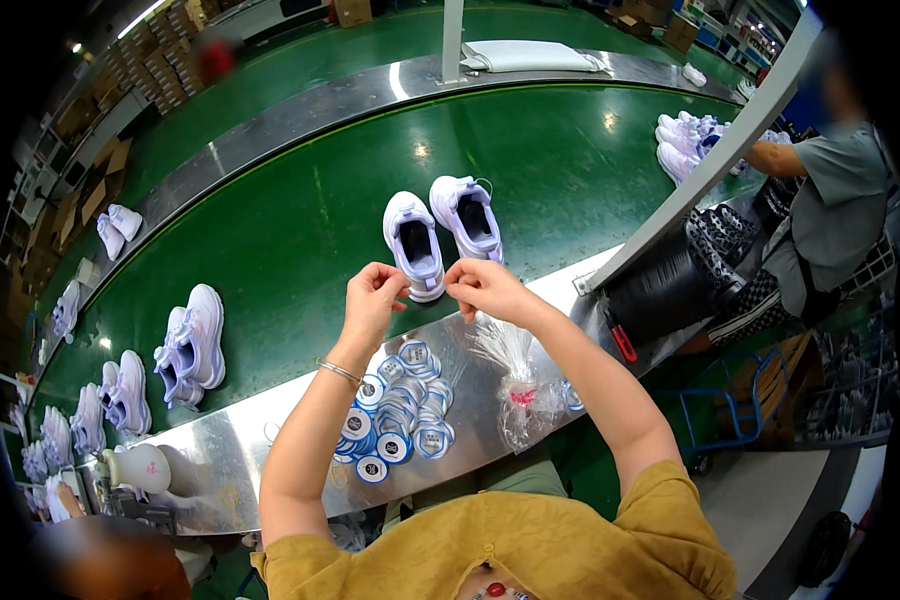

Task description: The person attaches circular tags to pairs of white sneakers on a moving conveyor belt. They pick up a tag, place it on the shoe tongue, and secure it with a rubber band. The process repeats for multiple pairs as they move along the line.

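Sneaker [416, 250], white, on green belt [300, 230] at 12 o'clock of both hands. Left hand [372, 297] and right hand [482, 285] pinched narrow at its heel; anything held too small to tell. Judged light, soft upper; grip heel collar.

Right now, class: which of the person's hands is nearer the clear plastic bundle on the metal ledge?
Right. The right hand is just above the clear plastic bundle; the left hand is farther left, above the round tags.
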The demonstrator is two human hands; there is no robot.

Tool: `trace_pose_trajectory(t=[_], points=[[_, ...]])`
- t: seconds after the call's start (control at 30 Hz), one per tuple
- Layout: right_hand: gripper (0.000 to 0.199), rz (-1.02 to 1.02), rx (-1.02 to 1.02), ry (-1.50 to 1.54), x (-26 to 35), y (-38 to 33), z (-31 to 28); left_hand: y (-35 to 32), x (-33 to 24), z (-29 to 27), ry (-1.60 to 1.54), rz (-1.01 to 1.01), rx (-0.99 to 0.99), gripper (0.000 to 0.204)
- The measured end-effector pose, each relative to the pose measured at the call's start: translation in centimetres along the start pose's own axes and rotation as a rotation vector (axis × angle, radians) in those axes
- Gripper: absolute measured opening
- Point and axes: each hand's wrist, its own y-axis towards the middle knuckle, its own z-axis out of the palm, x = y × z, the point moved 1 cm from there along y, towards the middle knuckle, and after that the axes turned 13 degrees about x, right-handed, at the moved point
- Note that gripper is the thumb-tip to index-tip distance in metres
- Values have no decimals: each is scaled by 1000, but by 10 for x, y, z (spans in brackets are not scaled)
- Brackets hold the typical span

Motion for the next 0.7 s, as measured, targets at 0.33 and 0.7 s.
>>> trace_pose_trajectory(t=[0.33, 0.7], points=[[39, -132, -139, -17, -9, -18, 1, -16, -10, 8, -8, -15, -23, 10], [72, -406, -508, -721, 10, -8, 46, -24, -7, 33, -310, -88, 80, 11]])
